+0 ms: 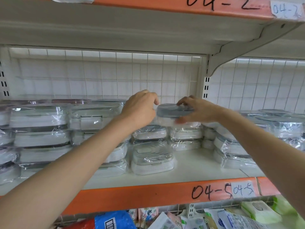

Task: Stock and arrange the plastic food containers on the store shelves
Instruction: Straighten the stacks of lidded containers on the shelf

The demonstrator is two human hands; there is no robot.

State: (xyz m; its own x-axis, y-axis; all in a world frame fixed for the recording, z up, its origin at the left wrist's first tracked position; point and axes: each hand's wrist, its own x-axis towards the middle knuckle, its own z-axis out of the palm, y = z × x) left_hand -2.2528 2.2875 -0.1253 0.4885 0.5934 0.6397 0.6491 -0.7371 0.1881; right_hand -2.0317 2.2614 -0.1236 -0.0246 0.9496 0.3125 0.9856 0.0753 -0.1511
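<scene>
A clear plastic container with a grey-blue lid (pixel 170 111), wrapped in film, sits atop a stack of like containers (pixel 184 134) in the middle of the shelf. My left hand (pixel 142 108) grips its left end, fingers curled over the lid's edge. My right hand (pixel 196 109) holds its right side, fingers on the lid and thumb underneath. Large wrapped containers (pixel 39 131) are stacked at the left, and a small stack (pixel 152 154) stands in front.
The white shelf board (pixel 198 164) has bare room at the front right, edged by an orange strip marked 04-5 (pixel 212 192). More wrapped containers (pixel 280 126) lie at the right. The upper shelf (pixel 148 30) hangs close overhead. Packaged goods (pixel 198 219) fill the shelf below.
</scene>
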